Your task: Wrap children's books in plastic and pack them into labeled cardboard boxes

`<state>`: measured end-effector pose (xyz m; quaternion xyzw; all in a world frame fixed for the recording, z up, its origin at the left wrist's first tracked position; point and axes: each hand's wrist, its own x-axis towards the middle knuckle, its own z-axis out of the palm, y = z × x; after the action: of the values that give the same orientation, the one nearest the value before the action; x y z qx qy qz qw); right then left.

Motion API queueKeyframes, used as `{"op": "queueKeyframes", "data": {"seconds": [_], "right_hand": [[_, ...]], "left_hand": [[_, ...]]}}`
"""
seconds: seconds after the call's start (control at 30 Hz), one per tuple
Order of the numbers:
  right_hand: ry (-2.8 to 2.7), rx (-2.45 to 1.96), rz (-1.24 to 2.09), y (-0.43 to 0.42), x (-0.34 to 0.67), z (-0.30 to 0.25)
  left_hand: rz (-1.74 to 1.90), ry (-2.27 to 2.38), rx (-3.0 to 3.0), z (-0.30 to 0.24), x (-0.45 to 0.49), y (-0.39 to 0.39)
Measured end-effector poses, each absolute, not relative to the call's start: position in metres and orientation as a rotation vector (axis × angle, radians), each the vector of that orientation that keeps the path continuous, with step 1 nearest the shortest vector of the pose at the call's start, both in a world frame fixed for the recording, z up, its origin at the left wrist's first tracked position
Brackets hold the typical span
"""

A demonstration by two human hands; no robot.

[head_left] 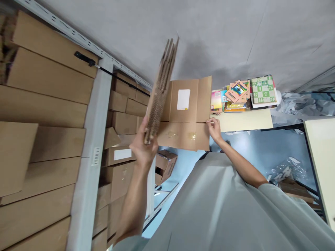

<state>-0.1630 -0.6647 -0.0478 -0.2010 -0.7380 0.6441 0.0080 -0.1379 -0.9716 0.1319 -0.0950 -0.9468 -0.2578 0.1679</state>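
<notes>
My left hand [145, 143] is closed round the lower end of a stack of flattened cardboard sheets [160, 90], held up on edge with the corrugated edges facing me. Right of that stack lies an unfolded cardboard box [183, 130], its flaps spread, with a white label [183, 99] and bits of clear tape on it. The fingers of my right hand [214, 128] pinch the right edge of this box at a fold. The raised stack hides the box's left part.
Shelves behind a white metal post [90, 146] hold many cardboard boxes [47, 108] on the left. Books and cards [237, 92] lie on a cream table [246, 120] at right, beside clear plastic wrapping [306, 106]. An open box [166, 165] stands on the blue floor.
</notes>
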Motion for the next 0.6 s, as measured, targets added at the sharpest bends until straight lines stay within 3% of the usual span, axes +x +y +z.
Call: {"op": "queueKeyframes", "data": {"seconds": [0.17, 0.33, 0.6], "right_hand": [[-2.211, -0.684, 2.145, -0.648, -0.165, -0.042], [-2.240, -0.577, 2.388, -0.656, -0.172, -0.029], [-2.147, -0.355, 2.313, -0.646, -0.194, -0.014]], "left_hand": [[-0.480, -2.730, -0.804, 0.082, -0.098, -0.937], [-0.364, -2.719, -0.977, 0.031, -0.080, -0.917], [-0.435, -2.701, -0.961, 0.026, -0.069, -0.914]]}}
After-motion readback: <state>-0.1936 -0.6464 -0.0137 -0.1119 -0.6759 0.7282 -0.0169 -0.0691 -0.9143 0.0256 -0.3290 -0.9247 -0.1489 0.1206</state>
